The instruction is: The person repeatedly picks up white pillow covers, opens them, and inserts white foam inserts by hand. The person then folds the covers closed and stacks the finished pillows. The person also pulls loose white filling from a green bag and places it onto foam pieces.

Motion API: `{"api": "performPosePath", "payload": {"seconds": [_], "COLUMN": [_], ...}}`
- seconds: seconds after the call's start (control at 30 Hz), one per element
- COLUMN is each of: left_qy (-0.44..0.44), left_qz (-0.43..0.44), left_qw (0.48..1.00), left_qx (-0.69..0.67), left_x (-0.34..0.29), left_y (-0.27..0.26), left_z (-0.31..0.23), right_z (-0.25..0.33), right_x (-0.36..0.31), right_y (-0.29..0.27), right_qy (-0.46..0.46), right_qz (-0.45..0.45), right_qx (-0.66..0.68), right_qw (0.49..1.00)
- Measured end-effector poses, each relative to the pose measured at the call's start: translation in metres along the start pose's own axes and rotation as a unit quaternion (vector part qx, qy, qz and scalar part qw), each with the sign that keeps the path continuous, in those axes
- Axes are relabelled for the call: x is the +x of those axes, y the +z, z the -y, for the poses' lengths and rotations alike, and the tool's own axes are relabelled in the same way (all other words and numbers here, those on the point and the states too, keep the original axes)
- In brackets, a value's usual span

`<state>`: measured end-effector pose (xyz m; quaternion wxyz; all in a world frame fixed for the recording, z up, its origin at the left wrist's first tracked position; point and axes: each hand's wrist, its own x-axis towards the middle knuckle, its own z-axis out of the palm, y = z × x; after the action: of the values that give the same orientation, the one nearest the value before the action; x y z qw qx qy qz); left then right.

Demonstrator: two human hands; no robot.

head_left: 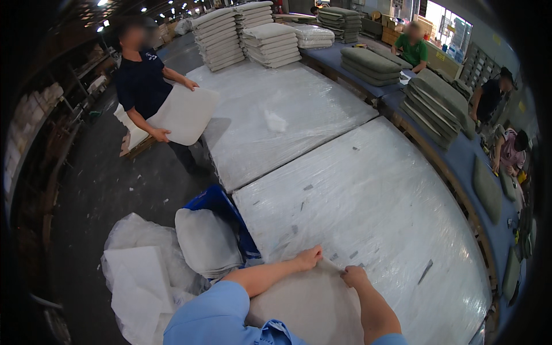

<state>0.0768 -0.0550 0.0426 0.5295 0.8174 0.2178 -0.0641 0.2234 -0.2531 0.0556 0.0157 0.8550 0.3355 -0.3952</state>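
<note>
Grey-white pad (305, 307) lies on the near end of the shiny worktop (374, 190), close to the person. The left hand (310, 257) and right hand (355, 276) each have a grip on its far edge — pinching it. A blue bin (214, 199) stands to the left.

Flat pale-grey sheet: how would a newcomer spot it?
Find the nearer big, film-wrapped white tabletop. Between the light-blue sleeves at its near edge is the flat pale-grey sheet. Unlike the white sheet a co-worker holds, its far edge is in the wearer's left hand and right hand.
</note>
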Motion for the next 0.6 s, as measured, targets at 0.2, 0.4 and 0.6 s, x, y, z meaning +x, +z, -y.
{"api": "performPosePath", "payload": {"seconds": [0.2, 0.4, 0.6], "left_qy": [-0.004, -0.021, -0.107], "left_qz": [0.259, 0.215, 0.189], "left_qw": [0.934, 0.958, 0.948], "left_qx": [0.244, 0.187, 0.231], "left_x": [0.013, 0.03, 0.038], "left_y": [0.011, 0.032, 0.043], "left_z": [-0.027, -0.036, -0.054], "right_z": [-0.031, -0.039, -0.053], "right_x": [-0.007, -0.028, -0.012], "right_y": [0.015, -0.011, 0.011], "right_qy": [-0.013, 0.028, 0.141], "right_qz": [-0.035, 0.066, 0.015], "right_qx": [0.193, 0.096, 0.333], "right_qw": [0.981, 0.993, 0.932]}}
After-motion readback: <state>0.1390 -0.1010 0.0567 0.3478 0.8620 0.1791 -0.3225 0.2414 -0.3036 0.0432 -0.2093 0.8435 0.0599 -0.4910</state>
